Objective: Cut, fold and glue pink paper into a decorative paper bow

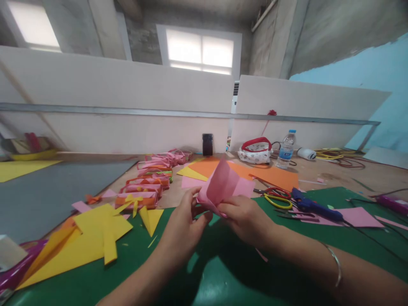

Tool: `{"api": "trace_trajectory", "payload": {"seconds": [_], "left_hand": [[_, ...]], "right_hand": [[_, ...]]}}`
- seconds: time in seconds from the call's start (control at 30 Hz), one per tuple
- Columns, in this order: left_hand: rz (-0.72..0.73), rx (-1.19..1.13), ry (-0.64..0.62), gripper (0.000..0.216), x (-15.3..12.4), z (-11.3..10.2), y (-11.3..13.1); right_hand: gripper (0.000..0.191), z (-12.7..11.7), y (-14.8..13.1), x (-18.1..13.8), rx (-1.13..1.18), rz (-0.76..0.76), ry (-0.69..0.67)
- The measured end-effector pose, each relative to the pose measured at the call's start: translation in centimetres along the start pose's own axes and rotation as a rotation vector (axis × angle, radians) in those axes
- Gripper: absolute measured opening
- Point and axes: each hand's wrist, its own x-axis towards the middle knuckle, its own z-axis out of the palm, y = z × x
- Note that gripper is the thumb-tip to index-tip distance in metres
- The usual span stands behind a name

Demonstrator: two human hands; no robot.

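Note:
A folded pink paper [219, 185] stands up between both hands above the green mat [242, 272]. My left hand [186, 219] pinches its lower left edge with thumb and fingers closed. My right hand [244, 216], a silver bracelet on its wrist, grips the lower right edge, fingers curled around the fold. The paper's open top points away from me.
Yellow paper pieces [92, 238] lie at the left, with a row of pink and orange paper baskets [149, 178] behind them. Scissors [276, 196] and a blue glue gun [310, 205] lie at the right. Orange sheets [255, 172], a water bottle [286, 149] and a phone [207, 144] lie farther back.

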Motion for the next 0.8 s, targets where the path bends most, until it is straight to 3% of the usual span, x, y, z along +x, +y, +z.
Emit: {"api": "trace_trajectory", "payload": {"seconds": [0.17, 0.27, 0.43, 0.67, 0.8], "left_hand": [[0.08, 0.286, -0.054, 0.045, -1.1, 0.5, -0.2], [0.029, 0.066, -0.101, 0.048, -1.0, 0.2, 0.1], [-0.349, -0.576, -0.168, 0.037, -0.5, -0.1, 0.9], [-0.408, -0.663, -0.171, 0.033, -0.8, 0.7, 0.9], [-0.416, -0.69, -0.134, 0.024, -0.6, 0.9, 0.4]], "right_hand": [[0.038, 0.0, -0.9, -0.1, 0.183, 0.006, -0.027], [0.038, -0.1, -1.0, -0.1, 0.27, -0.003, 0.003], [0.04, 0.0, -0.6, 0.0, 0.382, -0.002, 0.051], [0.041, -0.1, -0.8, 0.1, 0.532, -0.003, 0.061], [0.034, 0.0, -0.8, 0.1, 0.49, -0.014, 0.087]]}}
